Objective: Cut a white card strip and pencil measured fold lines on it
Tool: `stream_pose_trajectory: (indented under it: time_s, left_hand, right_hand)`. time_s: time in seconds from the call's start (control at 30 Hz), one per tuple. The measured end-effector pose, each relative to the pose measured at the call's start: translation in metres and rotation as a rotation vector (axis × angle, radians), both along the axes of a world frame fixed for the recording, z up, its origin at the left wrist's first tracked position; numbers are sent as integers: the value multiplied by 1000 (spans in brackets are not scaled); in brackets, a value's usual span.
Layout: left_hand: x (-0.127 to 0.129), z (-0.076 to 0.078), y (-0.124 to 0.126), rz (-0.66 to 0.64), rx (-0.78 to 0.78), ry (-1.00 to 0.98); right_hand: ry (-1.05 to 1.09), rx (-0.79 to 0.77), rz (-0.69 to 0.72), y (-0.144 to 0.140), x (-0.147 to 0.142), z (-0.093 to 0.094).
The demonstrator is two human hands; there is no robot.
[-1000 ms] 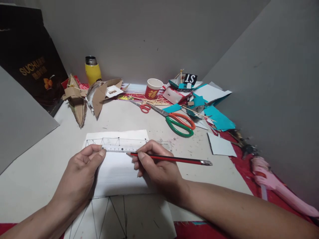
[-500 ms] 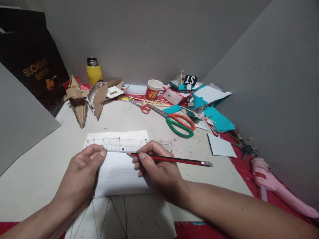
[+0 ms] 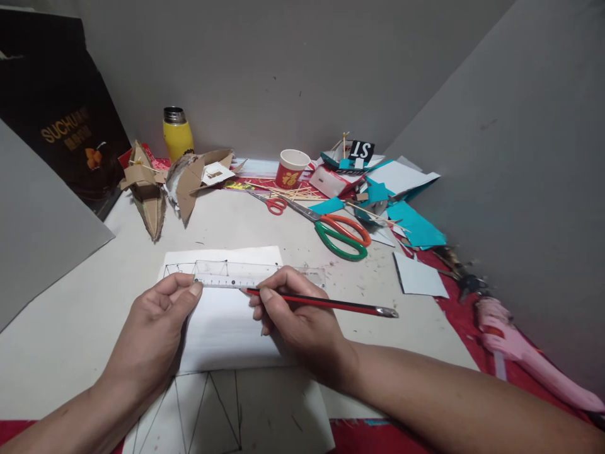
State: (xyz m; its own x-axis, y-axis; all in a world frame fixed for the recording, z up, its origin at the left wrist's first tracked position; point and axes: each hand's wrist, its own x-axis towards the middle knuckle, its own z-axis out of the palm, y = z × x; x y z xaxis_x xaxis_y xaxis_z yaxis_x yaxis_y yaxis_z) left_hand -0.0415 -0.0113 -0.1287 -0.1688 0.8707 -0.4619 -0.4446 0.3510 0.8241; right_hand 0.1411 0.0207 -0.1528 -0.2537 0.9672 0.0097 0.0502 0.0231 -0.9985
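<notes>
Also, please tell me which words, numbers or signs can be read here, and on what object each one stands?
"SUCHU", gold letters, rest blurred: black bag.
"ST", white letters: small black card.
One gold character, too small to read: red paper cup.
Scale marks, numbers unreadable: clear ruler.

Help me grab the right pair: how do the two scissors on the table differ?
The large scissors have one orange and one green handle; the small scissors have red handles. The large pair lies nearer the hands, the small pair farther back by the cup. Both lie flat, blades shut, untouched.
</notes>
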Motion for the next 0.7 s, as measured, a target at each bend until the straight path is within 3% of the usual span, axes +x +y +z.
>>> stream_pose_trajectory:
  time_s: [0.7]
  left_hand:
    - [2,4,2,12,-28,15]
  right_hand:
    - [-20,15,22,0,2,1]
